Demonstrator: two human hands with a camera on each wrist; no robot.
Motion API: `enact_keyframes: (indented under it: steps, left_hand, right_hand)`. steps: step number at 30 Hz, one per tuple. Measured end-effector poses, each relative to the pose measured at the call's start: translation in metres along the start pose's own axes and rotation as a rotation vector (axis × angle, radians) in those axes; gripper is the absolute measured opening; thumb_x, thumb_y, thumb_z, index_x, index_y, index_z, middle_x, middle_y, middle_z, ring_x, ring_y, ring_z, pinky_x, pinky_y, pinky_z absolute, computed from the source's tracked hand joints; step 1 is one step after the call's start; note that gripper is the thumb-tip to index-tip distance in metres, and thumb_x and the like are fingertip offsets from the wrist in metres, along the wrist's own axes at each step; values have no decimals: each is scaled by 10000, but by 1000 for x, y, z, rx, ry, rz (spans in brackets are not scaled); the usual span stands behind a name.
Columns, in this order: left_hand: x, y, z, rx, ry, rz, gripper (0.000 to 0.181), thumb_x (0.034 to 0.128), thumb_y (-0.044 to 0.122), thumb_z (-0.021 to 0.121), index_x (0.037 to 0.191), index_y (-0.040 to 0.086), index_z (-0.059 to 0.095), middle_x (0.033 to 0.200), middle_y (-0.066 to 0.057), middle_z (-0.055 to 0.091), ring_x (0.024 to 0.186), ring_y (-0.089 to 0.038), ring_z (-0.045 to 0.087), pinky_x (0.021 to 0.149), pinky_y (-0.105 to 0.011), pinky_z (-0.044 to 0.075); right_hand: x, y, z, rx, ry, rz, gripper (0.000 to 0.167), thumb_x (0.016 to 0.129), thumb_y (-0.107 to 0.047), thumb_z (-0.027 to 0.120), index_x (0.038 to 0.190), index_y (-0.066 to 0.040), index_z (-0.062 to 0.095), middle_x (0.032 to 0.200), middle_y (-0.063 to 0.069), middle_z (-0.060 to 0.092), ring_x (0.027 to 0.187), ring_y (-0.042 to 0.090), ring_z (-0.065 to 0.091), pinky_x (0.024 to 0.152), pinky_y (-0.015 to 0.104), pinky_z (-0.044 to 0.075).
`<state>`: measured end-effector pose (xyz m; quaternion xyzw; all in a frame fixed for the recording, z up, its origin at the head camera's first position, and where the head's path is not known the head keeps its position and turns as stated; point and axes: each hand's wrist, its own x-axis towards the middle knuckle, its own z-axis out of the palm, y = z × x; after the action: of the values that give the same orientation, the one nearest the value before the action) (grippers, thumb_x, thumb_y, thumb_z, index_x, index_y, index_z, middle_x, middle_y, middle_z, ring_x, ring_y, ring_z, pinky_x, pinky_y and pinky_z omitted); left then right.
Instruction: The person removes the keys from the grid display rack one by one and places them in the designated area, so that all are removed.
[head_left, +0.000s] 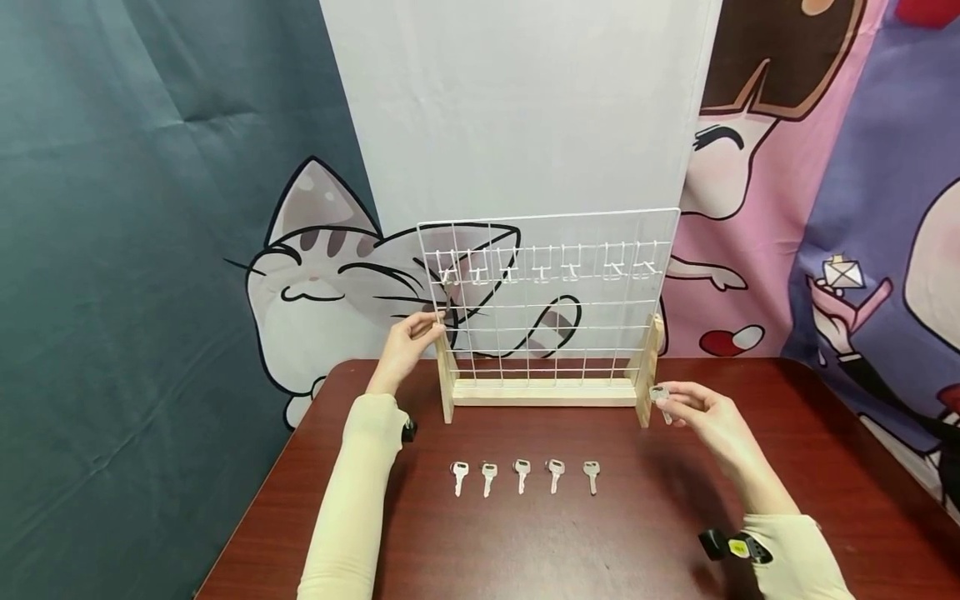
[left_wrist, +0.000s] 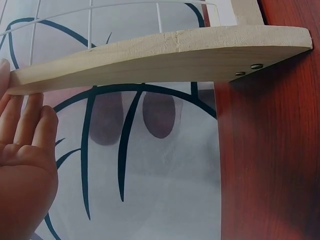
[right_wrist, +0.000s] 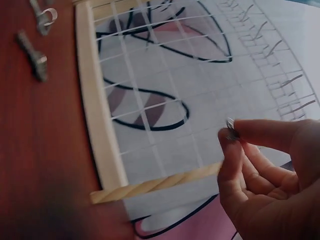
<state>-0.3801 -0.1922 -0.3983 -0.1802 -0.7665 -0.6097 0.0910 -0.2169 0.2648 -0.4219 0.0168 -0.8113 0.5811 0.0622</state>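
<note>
A white wire grid rack stands upright in a wooden base, with a row of hooks near its top. My left hand holds the top of the left wooden upright, thumb on one side and fingers on the other. Between thumb and fingertips, my right hand pinches a metal key beside the right wooden upright. What looks like a key hangs at the leftmost hook. Several more keys lie in a row on the table before the rack.
The dark red table reaches back to a printed cloth backdrop with cartoon figures. A crossbar joins the two wooden uprights low down. Both forearms reach in from the front, either side of the keys.
</note>
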Motion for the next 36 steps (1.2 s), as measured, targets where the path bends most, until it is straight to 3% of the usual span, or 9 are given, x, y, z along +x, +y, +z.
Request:
enact_keyframes:
  steps: [5, 10, 15, 19, 28, 36]
  left_hand:
    - [1, 2, -1, 25, 2, -6, 342, 964, 119, 705, 1251, -56, 642, 1348, -178, 626, 1297, -286, 567, 1087, -324, 465]
    - [0, 4, 0, 28, -16, -14, 375, 971, 126, 697, 1276, -78, 617, 1363, -160, 621, 1307, -290, 557, 1096, -350, 459]
    - [-1, 3, 1, 29, -16, -21, 384, 978, 134, 688, 1284, -83, 607, 1375, -156, 612, 1316, -292, 548, 1100, -343, 455]
    - [-2, 0, 1, 20, 1, -25, 376, 971, 134, 698, 1268, -83, 618, 1362, -166, 617, 1311, -297, 551, 1098, -333, 452]
    - [-1, 0, 0, 12, 11, -26, 380, 971, 124, 695, 1278, -84, 613, 1363, -150, 623, 1302, -278, 563, 1088, -310, 461]
    - [0, 2, 0, 30, 5, -24, 338, 969, 142, 701, 1255, -30, 647, 1361, -143, 627, 1296, -266, 570, 1077, -324, 475]
  right_hand:
    - [-3, 16, 3, 36, -100, 19, 382, 949, -80, 697, 1220, 151, 561, 870, -78, 727, 718, 80, 660, 677, 270, 602]
    - [-7, 29, 6, 54, -223, 38, 398, 924, 46, 642, 1247, 217, 484, 879, 92, 709, 685, 148, 655, 650, 318, 619]
    - [-8, 40, 9, 26, -339, 72, 365, 929, 18, 655, 1194, 233, 523, 947, 210, 704, 723, 144, 668, 668, 318, 622]
    - [-7, 47, 13, 6, -406, 83, 288, 931, 6, 665, 1116, 206, 575, 930, 196, 699, 736, 147, 662, 665, 317, 619]
    - [-3, 60, 19, -17, -443, 122, 162, 903, 60, 633, 1007, 182, 606, 818, 101, 685, 684, 175, 638, 619, 302, 601]
    - [0, 66, 22, -64, -442, 110, 144, 862, 85, 601, 967, 182, 621, 778, 95, 671, 659, 185, 620, 584, 278, 580]
